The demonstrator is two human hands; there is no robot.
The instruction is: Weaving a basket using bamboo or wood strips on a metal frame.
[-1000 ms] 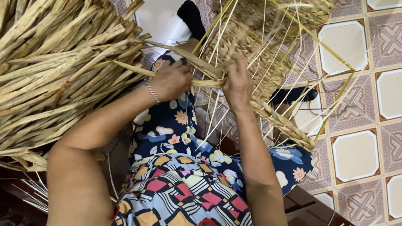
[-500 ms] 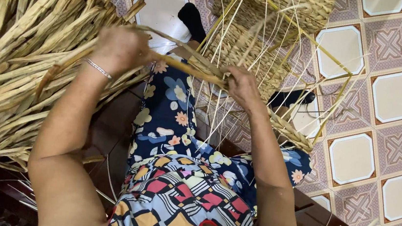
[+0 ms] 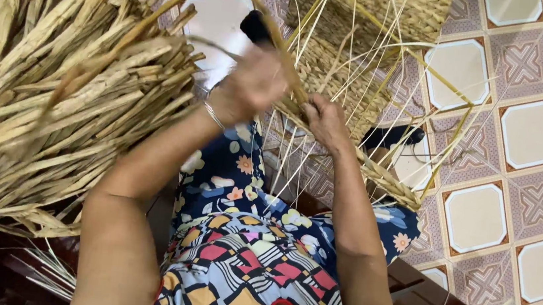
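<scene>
Tension matters: left hand (image 3: 255, 84), clenched on the long reed strand (image 3: 167, 0), should draw it snug while right hand (image 3: 324, 121) pins the half-woven basket (image 3: 359, 68) rim, fingers pressed down

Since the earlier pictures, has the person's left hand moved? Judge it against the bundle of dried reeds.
Yes. The left hand has swung right, off the bundle of dried reeds, toward the right hand at the woven basket.

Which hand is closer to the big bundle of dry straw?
Left. The left hand is raised right beside the straw bundle, pulling a strand. The right hand is farther away, on the woven basket.
</scene>
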